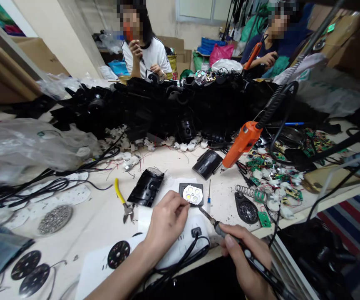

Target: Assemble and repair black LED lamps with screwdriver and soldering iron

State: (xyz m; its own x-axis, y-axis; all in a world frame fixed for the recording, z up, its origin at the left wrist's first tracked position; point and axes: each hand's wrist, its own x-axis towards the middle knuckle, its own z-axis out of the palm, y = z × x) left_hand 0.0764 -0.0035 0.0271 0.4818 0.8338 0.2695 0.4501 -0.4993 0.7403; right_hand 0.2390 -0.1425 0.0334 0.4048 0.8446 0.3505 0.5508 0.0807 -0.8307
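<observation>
Soldering iron [247, 253] — in right hand [255, 242], left hand [167, 217] curled

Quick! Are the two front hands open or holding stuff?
Left hand: closed, fingertips by the white disc; can't tell if it holds anything.
Right hand: closed, holding the soldering iron.

A white LED disc [193, 194] with round, partly yellow LEDs is lying face up on a square black base [182, 186]. A dark-handled soldering iron [247, 253] is slanting in the right hand [256, 243], its metal tip pointing toward the base's near right corner, any contact being too small to tell.
</observation>
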